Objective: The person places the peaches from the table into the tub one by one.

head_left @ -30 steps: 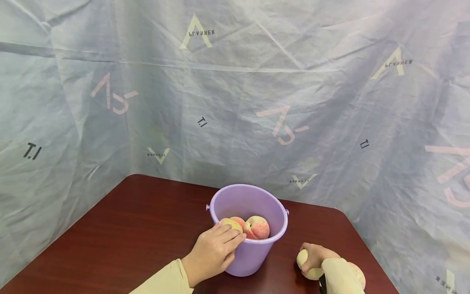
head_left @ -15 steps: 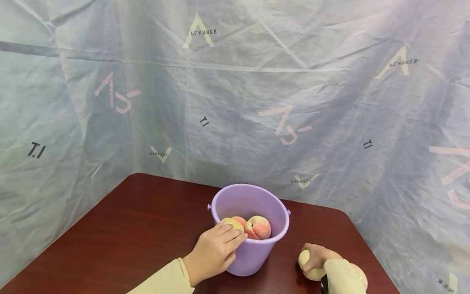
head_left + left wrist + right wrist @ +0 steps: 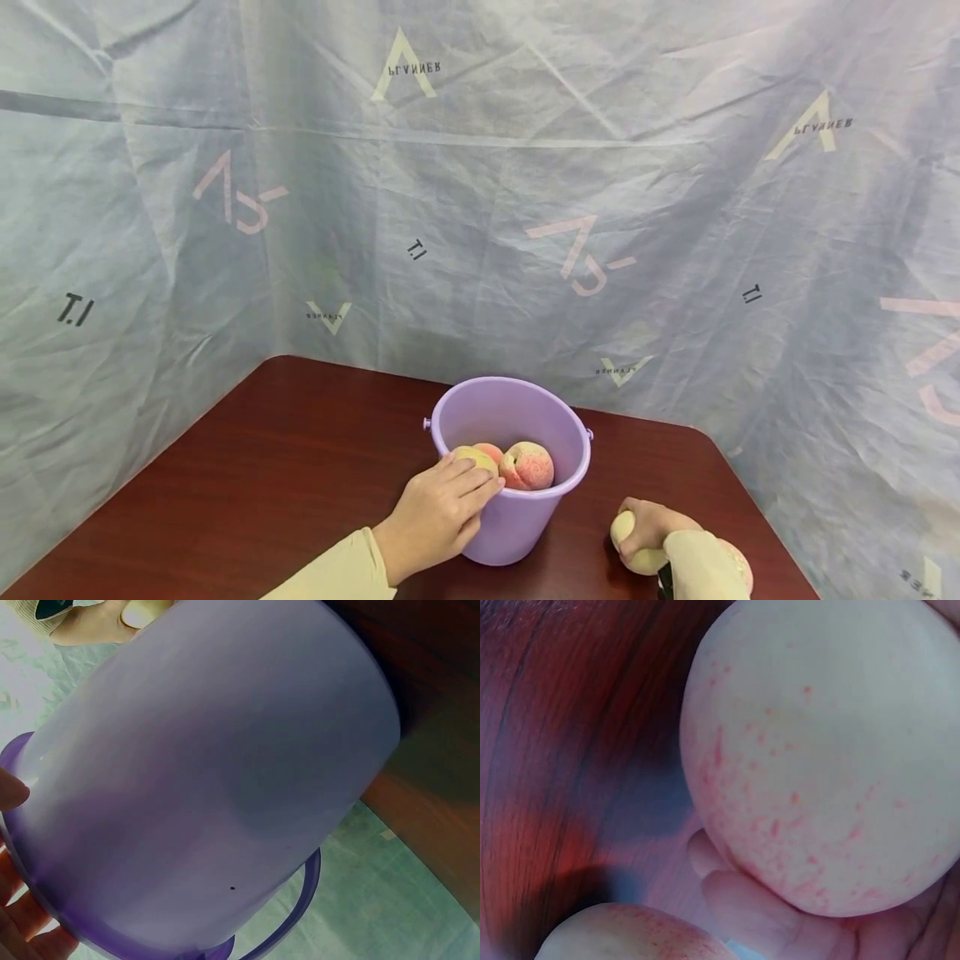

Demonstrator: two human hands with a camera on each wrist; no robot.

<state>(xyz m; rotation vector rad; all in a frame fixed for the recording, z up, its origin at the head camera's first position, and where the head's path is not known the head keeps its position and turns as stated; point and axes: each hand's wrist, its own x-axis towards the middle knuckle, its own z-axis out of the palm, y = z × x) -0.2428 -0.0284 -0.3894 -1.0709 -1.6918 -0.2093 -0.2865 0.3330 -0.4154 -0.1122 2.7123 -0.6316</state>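
A purple bucket [image 3: 513,521] stands on the table with several peaches in it, one of them a red and cream peach [image 3: 527,465]. My left hand [image 3: 438,508] grips the bucket's near left rim. Its fingers go over the rim beside a yellowish peach [image 3: 476,457], and the thumb [image 3: 11,791] lies on the outer wall in the left wrist view. Right of the bucket, my right hand [image 3: 651,527] holds a pale peach [image 3: 643,561] low over the table. Close up, this peach [image 3: 832,765] has red specks, and fingers [image 3: 754,907] curl around its side.
Another peach [image 3: 738,562] lies behind the right sleeve, partly hidden; the right wrist view shows a peach [image 3: 630,934] at lower left. The dark red table [image 3: 247,475] ends at a grey printed cloth [image 3: 465,208] behind and on both sides. The bucket's handle [image 3: 300,900] hangs at its side.
The head view has shifted very slightly. Both hands keep their holds on the bucket and the peach, and nothing else has visibly moved.
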